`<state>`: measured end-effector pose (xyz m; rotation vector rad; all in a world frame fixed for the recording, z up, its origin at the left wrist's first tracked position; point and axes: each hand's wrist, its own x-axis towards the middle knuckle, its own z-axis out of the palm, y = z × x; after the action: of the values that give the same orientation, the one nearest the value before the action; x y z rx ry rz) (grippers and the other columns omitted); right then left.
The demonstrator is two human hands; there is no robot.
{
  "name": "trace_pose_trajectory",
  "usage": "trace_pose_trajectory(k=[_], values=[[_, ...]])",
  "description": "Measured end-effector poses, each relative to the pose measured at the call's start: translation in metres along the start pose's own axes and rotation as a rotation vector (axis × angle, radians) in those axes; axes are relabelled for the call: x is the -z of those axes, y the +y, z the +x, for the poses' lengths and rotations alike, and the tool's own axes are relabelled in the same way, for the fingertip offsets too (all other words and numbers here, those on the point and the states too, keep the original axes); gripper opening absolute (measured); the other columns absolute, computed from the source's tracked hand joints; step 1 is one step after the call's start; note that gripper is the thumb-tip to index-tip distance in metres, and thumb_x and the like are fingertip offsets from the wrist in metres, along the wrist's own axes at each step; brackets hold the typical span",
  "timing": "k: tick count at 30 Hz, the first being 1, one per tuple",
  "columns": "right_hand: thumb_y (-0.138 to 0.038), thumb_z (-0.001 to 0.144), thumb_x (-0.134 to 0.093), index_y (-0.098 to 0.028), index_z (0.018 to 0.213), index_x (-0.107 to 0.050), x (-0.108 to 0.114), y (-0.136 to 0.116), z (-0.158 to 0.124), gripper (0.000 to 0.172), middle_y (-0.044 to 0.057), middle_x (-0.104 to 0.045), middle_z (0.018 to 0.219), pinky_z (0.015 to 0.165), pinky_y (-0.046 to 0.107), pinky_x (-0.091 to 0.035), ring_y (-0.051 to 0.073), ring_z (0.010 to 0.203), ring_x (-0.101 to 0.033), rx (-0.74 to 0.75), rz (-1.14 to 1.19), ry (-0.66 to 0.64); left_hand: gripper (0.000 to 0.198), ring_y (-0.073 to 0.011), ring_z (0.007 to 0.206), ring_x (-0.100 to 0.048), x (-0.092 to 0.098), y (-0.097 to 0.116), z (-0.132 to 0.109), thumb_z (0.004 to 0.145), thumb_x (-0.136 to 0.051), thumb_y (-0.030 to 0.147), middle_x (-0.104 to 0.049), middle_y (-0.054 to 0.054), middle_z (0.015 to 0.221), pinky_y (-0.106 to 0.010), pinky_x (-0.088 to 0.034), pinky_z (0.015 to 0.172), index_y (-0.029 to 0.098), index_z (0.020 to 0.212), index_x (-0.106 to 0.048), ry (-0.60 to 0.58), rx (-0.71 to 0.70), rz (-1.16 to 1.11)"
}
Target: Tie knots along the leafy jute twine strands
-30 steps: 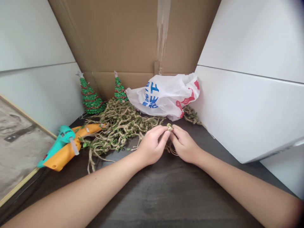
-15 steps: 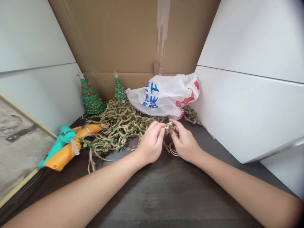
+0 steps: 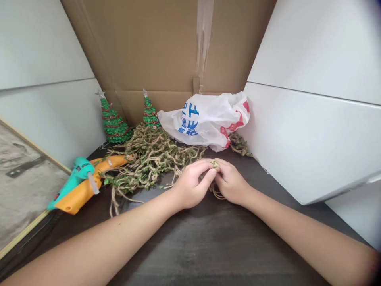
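Note:
Between both hands is a small knotted piece of twine (image 3: 214, 163), pale tan-green, mostly covered by fingers. My left hand (image 3: 195, 182) pinches it with thumb and forefinger from the left. From the right, my right hand (image 3: 230, 179) grips the same piece, its fingertips meeting those of the left. Loose strands of the twine loop out below the right palm onto the dark table (image 3: 205, 246). Just beyond the left hand lies a heap of leafy twine garlands (image 3: 154, 153), tan cord with green leaves.
A crumpled white plastic bag (image 3: 208, 119) lies behind the hands. Two small Christmas trees (image 3: 114, 123) stand at the back left. A teal glue gun (image 3: 74, 178) rests in an orange holder (image 3: 81, 194) on the left. White panels and a cardboard wall (image 3: 154, 47) enclose the table.
My hands have come closer together, and the left has shifted slightly right and down. The twine piece is now more covered by the fingers. Nothing else has visibly moved.

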<state>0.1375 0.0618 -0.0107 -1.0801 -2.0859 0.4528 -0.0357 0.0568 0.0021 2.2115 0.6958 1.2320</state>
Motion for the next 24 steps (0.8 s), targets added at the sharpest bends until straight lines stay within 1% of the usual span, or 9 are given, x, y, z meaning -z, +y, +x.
trace_pose_trajectory(k=[2,5,8,10,12,15,17,20,24], values=[[-0.028,0.101,-0.043,-0.02,0.1,-0.065,0.0,-0.003,0.002,0.024,0.009,-0.068,0.101,0.087,0.04,-0.049,0.023,0.094,-0.063,-0.017,0.029,-0.014,0.023,-0.019,0.093,-0.063,-0.001,-0.003,0.0,0.101,-0.049,0.028,-0.068,-0.008,0.096,-0.032,-0.05,0.089,0.016,0.099,-0.068,0.085,0.033,0.03],[-0.032,0.102,-0.043,-0.019,0.098,-0.063,0.001,-0.008,0.003,0.024,0.008,-0.067,0.098,0.083,0.038,-0.048,0.022,0.088,-0.062,-0.019,0.062,-0.005,0.024,-0.0192,0.092,-0.062,-0.001,-0.006,0.001,0.101,-0.048,0.03,-0.067,-0.008,0.096,-0.033,-0.049,0.087,0.016,0.1,-0.068,0.133,0.12,0.11],[-0.03,0.101,-0.045,-0.019,0.087,-0.061,0.002,-0.011,0.002,0.024,0.005,-0.063,0.082,0.072,0.034,-0.045,0.019,0.076,-0.058,-0.026,0.061,0.01,0.023,-0.0201,0.096,-0.061,-0.001,-0.006,0.002,0.102,-0.048,0.031,-0.066,-0.007,0.099,-0.034,-0.047,0.088,0.016,0.1,-0.066,0.11,0.177,0.171],[-0.027,0.1,-0.046,-0.019,0.08,-0.058,0.003,-0.012,0.001,0.024,0.004,-0.06,0.078,0.072,0.034,-0.044,0.019,0.076,-0.057,-0.011,0.066,0.001,0.023,-0.0192,0.092,-0.06,0.0,-0.005,0.002,0.103,-0.045,0.031,-0.065,-0.006,0.096,-0.033,-0.046,0.085,0.017,0.098,-0.063,0.082,0.197,0.203],[-0.023,0.099,-0.046,-0.019,0.079,-0.057,0.004,-0.012,0.001,0.023,0.004,-0.061,0.081,0.076,0.034,-0.045,0.019,0.081,-0.057,0.028,0.095,-0.021,0.025,-0.0178,0.085,-0.058,0.0,-0.004,0.001,0.104,-0.041,0.032,-0.062,-0.004,0.09,-0.032,-0.044,0.08,0.018,0.092,-0.058,0.061,0.214,0.228],[-0.02,0.099,-0.045,-0.019,0.084,-0.058,0.005,-0.014,0.001,0.02,0.004,-0.061,0.087,0.079,0.033,-0.045,0.018,0.084,-0.057,0.09,0.135,-0.063,0.029,-0.0163,0.076,-0.053,0.0,-0.003,0.0,0.105,-0.036,0.033,-0.056,-0.002,0.08,-0.031,-0.041,0.072,0.019,0.084,-0.05,0.049,0.237,0.232],[-0.02,0.099,-0.044,-0.019,0.086,-0.058,0.005,-0.014,0.001,0.019,0.004,-0.061,0.088,0.08,0.033,-0.045,0.018,0.085,-0.057,0.107,0.147,-0.089,0.03,-0.0157,0.074,-0.051,0.0,-0.004,-0.001,0.105,-0.033,0.034,-0.053,-0.001,0.078,-0.03,-0.039,0.071,0.02,0.082,-0.046,0.05,0.244,0.199],[-0.019,0.099,-0.043,-0.02,0.083,-0.055,0.005,-0.013,0.001,0.021,0.004,-0.059,0.087,0.082,0.033,-0.045,0.018,0.087,-0.056,0.106,0.16,-0.098,0.029,-0.0149,0.07,-0.047,0.0,-0.005,-0.001,0.105,-0.031,0.033,-0.048,0.001,0.075,-0.03,-0.035,0.067,0.021,0.08,-0.04,0.044,0.25,0.161],[-0.016,0.098,-0.041,-0.02,0.077,-0.05,0.005,-0.011,0.0,0.023,0.002,-0.054,0.081,0.074,0.032,-0.042,0.017,0.078,-0.051,0.108,0.148,-0.094,0.031,-0.0138,0.066,-0.043,0.001,-0.004,-0.001,0.104,-0.032,0.031,-0.045,0.002,0.071,-0.029,-0.032,0.064,0.02,0.076,-0.038,-0.022,0.252,0.15]])
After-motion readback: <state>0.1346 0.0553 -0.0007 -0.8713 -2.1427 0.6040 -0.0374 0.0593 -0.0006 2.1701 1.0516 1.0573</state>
